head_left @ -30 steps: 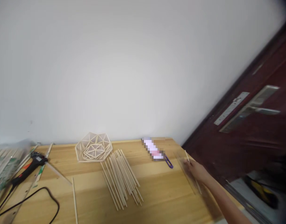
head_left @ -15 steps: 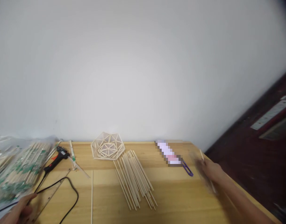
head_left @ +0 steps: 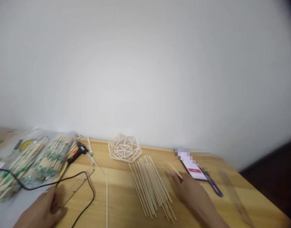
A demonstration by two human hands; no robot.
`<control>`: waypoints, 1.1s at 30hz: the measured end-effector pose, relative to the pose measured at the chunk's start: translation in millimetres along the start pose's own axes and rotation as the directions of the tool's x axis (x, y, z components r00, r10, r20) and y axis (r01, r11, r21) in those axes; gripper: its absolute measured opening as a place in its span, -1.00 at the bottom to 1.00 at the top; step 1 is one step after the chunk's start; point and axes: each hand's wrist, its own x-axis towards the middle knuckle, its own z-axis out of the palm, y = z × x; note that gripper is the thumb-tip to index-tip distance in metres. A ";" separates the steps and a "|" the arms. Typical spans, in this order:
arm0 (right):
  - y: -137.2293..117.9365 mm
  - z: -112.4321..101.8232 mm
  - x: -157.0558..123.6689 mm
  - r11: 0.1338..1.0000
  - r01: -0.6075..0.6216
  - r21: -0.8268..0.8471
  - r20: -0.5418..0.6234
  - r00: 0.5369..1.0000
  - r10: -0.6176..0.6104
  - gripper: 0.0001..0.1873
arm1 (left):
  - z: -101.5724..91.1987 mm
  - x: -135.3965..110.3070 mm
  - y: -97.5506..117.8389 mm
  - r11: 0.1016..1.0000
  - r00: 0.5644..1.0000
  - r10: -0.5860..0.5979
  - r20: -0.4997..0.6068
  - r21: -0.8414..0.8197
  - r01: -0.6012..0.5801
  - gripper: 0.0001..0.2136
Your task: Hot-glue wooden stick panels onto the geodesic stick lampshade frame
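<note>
My right hand (head_left: 191,193) hovers over the wooden table (head_left: 126,212), just right of a loose pile of wooden sticks (head_left: 150,186). It is closed on a single thin stick (head_left: 176,171) that pokes out past the fingers. My left hand (head_left: 42,212) rests at the lower left on a clear plastic ruler (head_left: 73,190), fingers lying flat on it. A small geometric bowl made of sticks (head_left: 124,148) stands near the wall behind the pile.
Packs of wrapped chopsticks (head_left: 29,164) lie at the left. A black glue gun (head_left: 76,152) with its black cord (head_left: 86,186) sits beside them. One lone stick (head_left: 106,196) lies left of the pile. A phone (head_left: 193,166) and purple-handled scissors (head_left: 214,186) lie at the right.
The view has swung left, so the dark door is out of sight. My right hand has moved left with the stick, from the table's right edge to beside the pile. My left hand has come onto the ruler.
</note>
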 end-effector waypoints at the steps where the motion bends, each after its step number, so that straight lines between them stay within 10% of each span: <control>1: -19.4 10.4 -7.1 0.999 0.006 -0.039 0.021 1.000 -0.005 -0.50 | -4.1 -4.0 5.6 1.000 0.999 0.011 0.052 0.020 -0.012 -0.72; 12: -131.8 41.4 -42.5 0.978 0.103 -0.183 0.159 0.984 -0.074 -0.38 | 7.4 -26.5 -6.1 0.979 0.989 0.113 -0.095 -0.162 -0.127 -0.58; 19: -121.0 28.7 -24.0 0.971 0.135 -0.195 0.287 0.955 -0.075 -0.74 | -8.0 -26.9 4.5 0.954 0.979 0.199 -0.036 -0.222 -0.202 -0.72; 33: -83.0 34.8 1.2 0.933 0.303 -0.197 0.338 0.914 -0.225 -0.76 | -13.7 -39.7 12.8 0.944 0.975 0.219 0.023 -0.257 -0.206 -0.80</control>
